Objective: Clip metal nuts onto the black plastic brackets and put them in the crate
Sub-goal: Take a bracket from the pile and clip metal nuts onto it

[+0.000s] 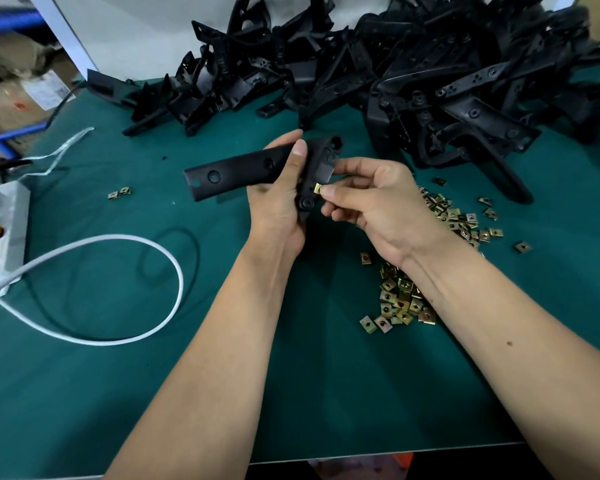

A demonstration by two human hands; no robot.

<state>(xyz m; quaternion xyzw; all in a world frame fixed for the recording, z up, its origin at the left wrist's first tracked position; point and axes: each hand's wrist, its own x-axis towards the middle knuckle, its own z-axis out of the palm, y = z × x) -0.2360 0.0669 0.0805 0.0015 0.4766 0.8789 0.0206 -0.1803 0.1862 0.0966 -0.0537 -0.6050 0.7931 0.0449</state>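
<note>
One bracket point(243, 171) is in work, held above the green mat point(291, 393). My left hand point(278, 202) is clamped round its middle, thumb on top. My right hand point(371, 202) pinches a brass nut point(316, 188) between thumb and forefinger, with the nut touching the edge of the bracket's end flange. I judge the clip to be starting, not seated.

Risks noted:
- Nut skewed on the flange edge. If I push it crooked, it may jam or sit off the hole.
- Slip from the pinch. The nut is small and only its tip shows beyond my fingertips; a drop would land it among the loose nuts point(400, 299) under my right wrist, costing a re-pick.
- Bracket rotation. My left grip is mid-span, so pressure at the end could twist it.
- White cable point(167, 261) loops near my left forearm; a snag is possible when moving away.

Containers: no crate is visible in the head view, so I cannot confirm its place or contents. Unfinished brackets lie in a heap point(413, 71) at the back of the mat, not in any bin. Two stray nuts point(119, 193) lie apart, to the left.
</note>
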